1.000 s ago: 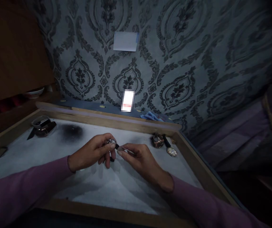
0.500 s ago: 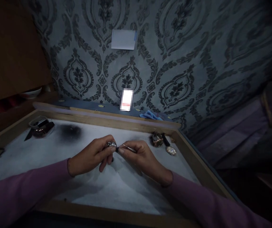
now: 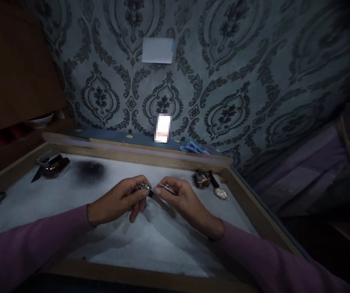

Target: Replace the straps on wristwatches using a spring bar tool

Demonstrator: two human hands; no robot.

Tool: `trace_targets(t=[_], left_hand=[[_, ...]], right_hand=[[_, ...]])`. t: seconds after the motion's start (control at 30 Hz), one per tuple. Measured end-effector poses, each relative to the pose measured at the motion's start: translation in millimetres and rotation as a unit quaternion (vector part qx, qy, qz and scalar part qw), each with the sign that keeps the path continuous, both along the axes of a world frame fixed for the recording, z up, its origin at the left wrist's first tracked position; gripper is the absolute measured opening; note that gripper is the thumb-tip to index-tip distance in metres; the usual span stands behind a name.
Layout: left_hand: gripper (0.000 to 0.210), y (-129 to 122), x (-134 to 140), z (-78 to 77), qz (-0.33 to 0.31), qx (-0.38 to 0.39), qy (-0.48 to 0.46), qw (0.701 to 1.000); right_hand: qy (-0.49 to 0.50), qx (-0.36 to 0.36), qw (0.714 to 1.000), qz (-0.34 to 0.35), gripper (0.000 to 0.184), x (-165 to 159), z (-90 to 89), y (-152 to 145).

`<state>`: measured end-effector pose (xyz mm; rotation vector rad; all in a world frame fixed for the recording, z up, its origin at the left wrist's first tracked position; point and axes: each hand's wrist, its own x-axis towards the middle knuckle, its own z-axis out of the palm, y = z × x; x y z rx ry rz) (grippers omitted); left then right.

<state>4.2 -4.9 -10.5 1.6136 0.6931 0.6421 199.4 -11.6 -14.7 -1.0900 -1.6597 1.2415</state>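
My left hand is closed around a wristwatch, its shiny round case between thumb and fingers. A dark strap runs from the case down to the right, under my right hand. My right hand pinches a thin, light-coloured tool, its tip close to where strap and case meet. Whether the tip touches the watch I cannot tell. Both hands are over the white surface of a wood-rimmed tray.
At the right lie a watch with a black strap and a coiled metallic watch. A clear container with dark items stands at the left. The wooden rim surrounds the work surface. Behind it are a blue cloth and a bright, blurred-out screen.
My right hand has drawn slightly away from the watch, and its fingers sit higher. More of the dark strap shows between the hands. My left hand keeps the watch almost in place.
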Motion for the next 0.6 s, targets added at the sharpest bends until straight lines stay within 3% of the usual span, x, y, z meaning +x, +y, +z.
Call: trace_targets(t=[0.17,0.43,0.6], left_hand=[[0.029,0.1,-0.7,2.5,0.007,-0.004,-0.002,1.0],[0.03,2.6,-2.8,3.4,0.025,-0.001,-0.008,1.0],[0.028,2.5,-2.4,3.9,0.022,0.006,-0.01,1.0]], right_hand=[[-0.008,0.021,0.999,-0.036,0.02,3.5,2.1,-1.3],[0.027,0.037,0.998,0.044,0.03,4.3,-2.4,-1.8],[0.018,0.074,0.997,0.032,0.029,3.8,-0.9,-1.7]])
